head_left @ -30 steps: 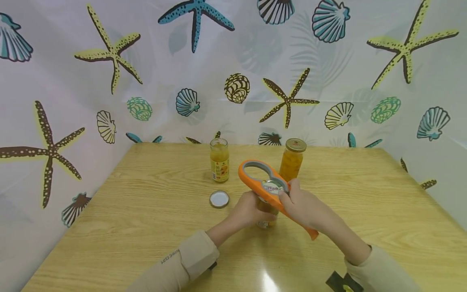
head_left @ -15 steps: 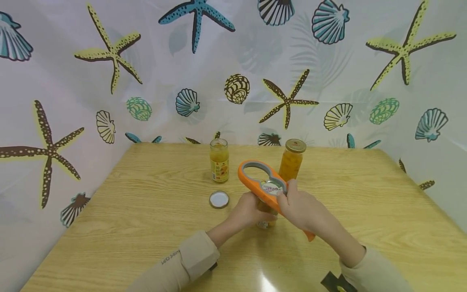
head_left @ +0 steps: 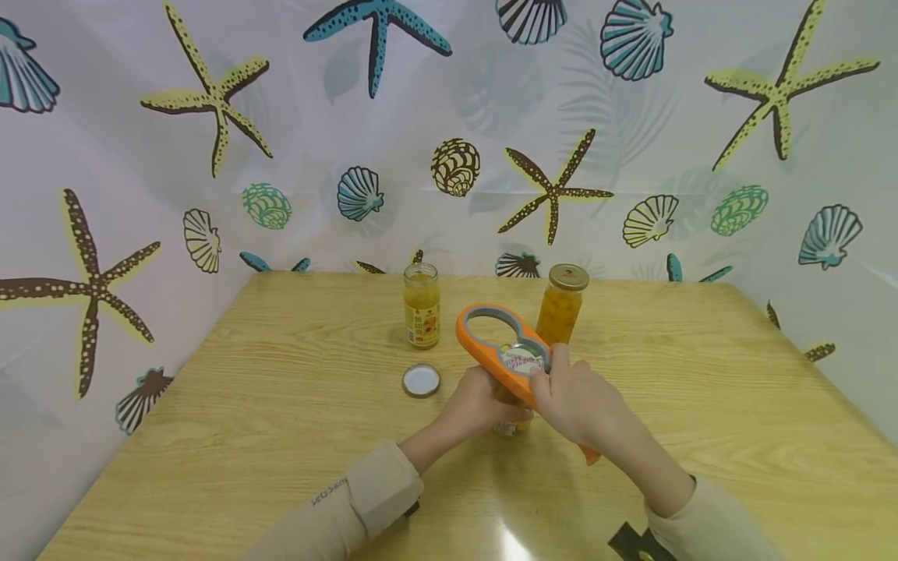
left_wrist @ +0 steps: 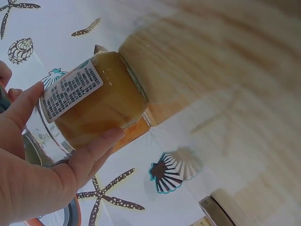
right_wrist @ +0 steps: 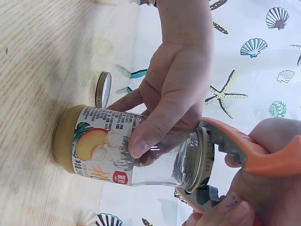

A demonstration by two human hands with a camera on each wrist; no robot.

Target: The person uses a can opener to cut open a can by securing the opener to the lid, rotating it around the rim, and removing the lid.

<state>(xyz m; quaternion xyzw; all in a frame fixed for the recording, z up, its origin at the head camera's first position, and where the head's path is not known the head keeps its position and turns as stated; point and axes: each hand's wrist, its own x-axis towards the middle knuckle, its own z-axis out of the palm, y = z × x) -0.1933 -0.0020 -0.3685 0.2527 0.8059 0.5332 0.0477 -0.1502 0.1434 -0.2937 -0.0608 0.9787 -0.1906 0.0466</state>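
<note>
My left hand [head_left: 480, 401] grips a glass jar [right_wrist: 101, 146] around its upper body, thumb on one side and fingers on the other. A peach picture marks the jar's label, and pale orange contents fill its lower part. Over its lid [head_left: 521, 360] sits an orange jar opener [head_left: 480, 351] with grey toothed inner edges. The lid lies in the opener's smaller ring, nearer my right hand [head_left: 578, 397], which grips the handles. In the right wrist view the toothed edges press against the lid's rim. Much of the jar is hidden behind my left hand in the head view.
An open jar [head_left: 422, 312] with yellow contents stands behind and to the left. Its neighbour in front is a loose lid [head_left: 421, 380], white inside facing up. Behind my right hand stands a capped jar [head_left: 559, 308] of orange fruit. A patterned cloth [head_left: 302, 132] rises behind the table.
My right hand and the opener's handle end have swung slightly to the left. The left hand and the jar it holds stay in nearly the same place.
</note>
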